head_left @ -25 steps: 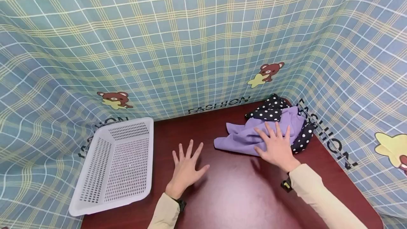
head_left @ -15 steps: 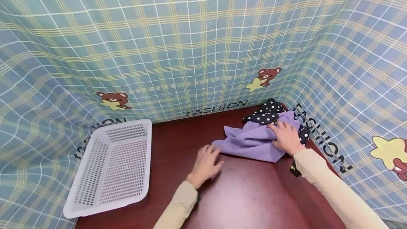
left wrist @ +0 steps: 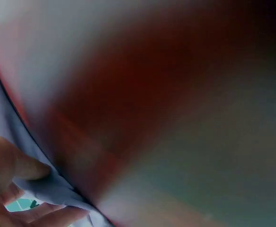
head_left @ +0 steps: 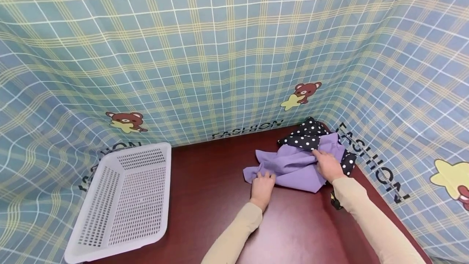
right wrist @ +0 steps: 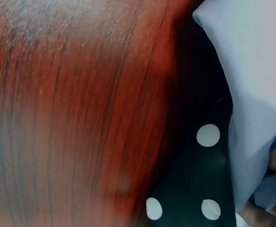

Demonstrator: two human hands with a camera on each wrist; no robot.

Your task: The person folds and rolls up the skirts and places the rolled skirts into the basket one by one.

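Note:
A crumpled purple cloth [head_left: 293,165] lies at the far right of the dark red table [head_left: 205,199], on top of a black cloth with white dots [head_left: 305,135]. My left hand [head_left: 262,179] pinches the purple cloth's left edge; the left wrist view shows the fingers [left wrist: 19,168] curled round a fold of purple cloth [left wrist: 50,189]. My right hand [head_left: 326,164] grips the purple cloth's right part with bent fingers. In the right wrist view the purple cloth [right wrist: 251,94] lies over the dotted cloth [right wrist: 199,179] on the table [right wrist: 71,118].
A white perforated plastic basket [head_left: 165,182] stands tilted at the table's left edge, nothing in it. A blue plaid curtain [head_left: 220,52] with bears and lettering encloses the table at the back and on both sides.
My left hand moved right from the bare table and took hold of the purple cloth's left edge. My right hand went from lying flat on the cloth to gripping it farther back.

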